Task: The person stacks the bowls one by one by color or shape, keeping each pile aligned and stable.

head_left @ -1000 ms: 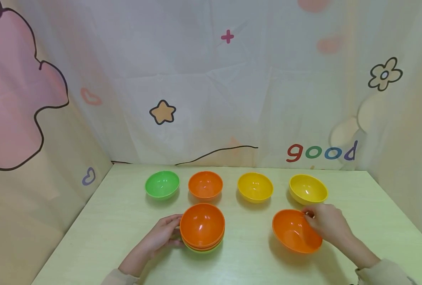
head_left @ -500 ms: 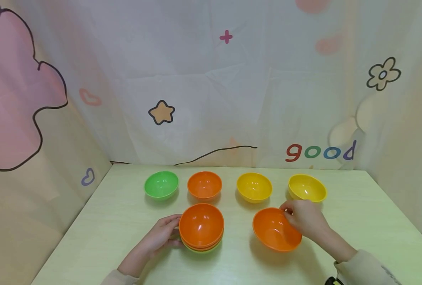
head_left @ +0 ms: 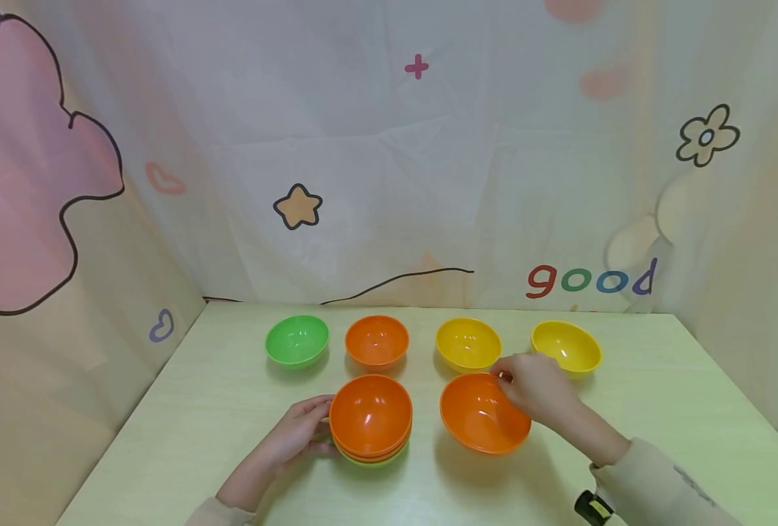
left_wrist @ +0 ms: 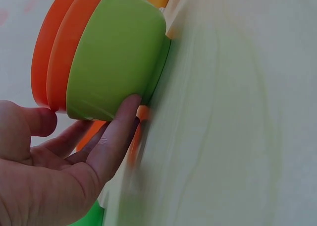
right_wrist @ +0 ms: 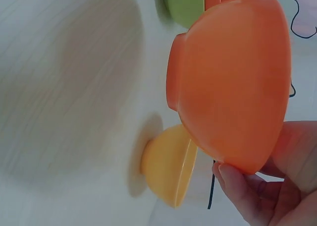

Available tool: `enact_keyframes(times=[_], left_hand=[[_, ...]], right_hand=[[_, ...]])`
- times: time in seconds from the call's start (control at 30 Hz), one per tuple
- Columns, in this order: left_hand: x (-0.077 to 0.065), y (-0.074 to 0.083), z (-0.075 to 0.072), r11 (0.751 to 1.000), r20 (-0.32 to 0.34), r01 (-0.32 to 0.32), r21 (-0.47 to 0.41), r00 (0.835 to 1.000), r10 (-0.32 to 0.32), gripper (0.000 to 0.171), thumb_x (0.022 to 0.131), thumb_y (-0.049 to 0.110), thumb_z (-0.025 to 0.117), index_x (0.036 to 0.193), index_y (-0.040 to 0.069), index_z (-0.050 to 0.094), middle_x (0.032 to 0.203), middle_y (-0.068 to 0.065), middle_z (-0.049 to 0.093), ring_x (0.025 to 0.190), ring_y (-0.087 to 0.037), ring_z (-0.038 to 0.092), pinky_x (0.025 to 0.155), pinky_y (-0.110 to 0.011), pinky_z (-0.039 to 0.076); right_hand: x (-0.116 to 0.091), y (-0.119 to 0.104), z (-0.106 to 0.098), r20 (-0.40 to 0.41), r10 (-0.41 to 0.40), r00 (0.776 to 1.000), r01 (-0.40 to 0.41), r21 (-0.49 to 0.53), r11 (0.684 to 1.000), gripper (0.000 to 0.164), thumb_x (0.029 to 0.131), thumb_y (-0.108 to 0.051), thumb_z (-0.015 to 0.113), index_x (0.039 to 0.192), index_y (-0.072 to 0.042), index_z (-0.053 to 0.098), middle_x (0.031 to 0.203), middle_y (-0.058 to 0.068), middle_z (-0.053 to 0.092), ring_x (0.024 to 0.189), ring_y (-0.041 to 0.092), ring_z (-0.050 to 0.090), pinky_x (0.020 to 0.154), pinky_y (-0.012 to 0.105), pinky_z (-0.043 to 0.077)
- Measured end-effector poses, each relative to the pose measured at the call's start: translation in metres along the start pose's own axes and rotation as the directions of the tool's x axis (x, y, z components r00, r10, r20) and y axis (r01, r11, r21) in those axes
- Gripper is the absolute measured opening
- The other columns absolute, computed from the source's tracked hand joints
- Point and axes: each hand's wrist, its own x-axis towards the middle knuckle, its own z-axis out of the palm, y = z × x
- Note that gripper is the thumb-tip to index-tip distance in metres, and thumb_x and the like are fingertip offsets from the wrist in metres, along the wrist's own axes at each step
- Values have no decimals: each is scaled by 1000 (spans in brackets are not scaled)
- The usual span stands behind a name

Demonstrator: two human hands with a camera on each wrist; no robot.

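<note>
A stack of bowls (head_left: 371, 416) stands on the table, two orange ones nested in a light green bowl (left_wrist: 116, 57) at the bottom. My left hand (head_left: 299, 435) steadies its left side, the extended fingers against the green wall and the thumb by the orange rims. To the right of the stack, my right hand (head_left: 538, 387) pinches the far right rim of another orange bowl (head_left: 483, 415) between thumb and fingers. That bowl hangs above the table, its foot raised in the right wrist view and its shadow on the tabletop.
Along the back of the table (head_left: 185, 409) stand a green bowl (head_left: 297, 342), an orange bowl (head_left: 377, 342), a yellow bowl (head_left: 468, 345) and a second yellow bowl (head_left: 566, 348). A printed curtain (head_left: 375, 241) hangs behind them.
My right hand has carried the orange bowl leftward, closer to the stack, and slightly away from me. My left hand and the stack have stayed in place.
</note>
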Motion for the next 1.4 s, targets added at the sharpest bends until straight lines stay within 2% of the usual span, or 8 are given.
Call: enact_keyframes(times=[0.13, 0.4, 0.87, 1.1, 1.4], left_hand=[[0, 0, -1, 1000, 7, 6, -6, 1000, -6, 48, 98, 29, 40, 133, -5, 42, 132, -23, 47, 109, -29, 58, 78, -40, 55], [-1, 2, 1, 1000, 6, 1, -6, 1000, -1, 47, 99, 27, 38, 133, -6, 40, 131, -22, 48, 106, -27, 59, 76, -40, 55], [1, 1, 0, 1000, -5, 11, -4, 1000, -11, 46, 99, 26, 38, 133, -5, 41, 130, -21, 50, 105, -26, 60, 76, -40, 55], [0, 1, 0, 1000, -4, 5, -5, 1000, -5, 48, 99, 27, 38, 134, -6, 40, 132, -22, 48, 106, -27, 60, 76, -40, 55], [-1, 2, 0, 1000, 12, 0, -11, 1000, 0, 51, 98, 30, 41, 134, -7, 39, 133, -23, 47, 107, -27, 59, 77, -40, 55]], right_hand=[[4, -7, -1, 12, 3, 1000, -3, 17, 1000, 9, 78, -5, 69, 87, -5, 73, 78, 5, 67, 58, 13, 49, 52, 20, 49], [14, -18, -6, -10, -49, 999, 49, -9, 999, 10, 78, -6, 68, 86, -7, 73, 76, 4, 67, 61, 14, 50, 55, 21, 49], [33, -43, -10, -15, -68, 998, 68, -16, 998, 11, 79, -9, 67, 87, -10, 74, 75, 2, 67, 61, 14, 49, 54, 20, 46], [41, -55, -11, -41, -134, 990, 134, -3, 991, 9, 80, -7, 66, 85, -9, 74, 74, 2, 67, 59, 13, 49, 53, 20, 46], [47, -71, -7, -107, -218, 970, 214, -53, 975, 8, 78, -9, 68, 81, -12, 74, 73, -1, 67, 62, 12, 53, 57, 25, 46]])
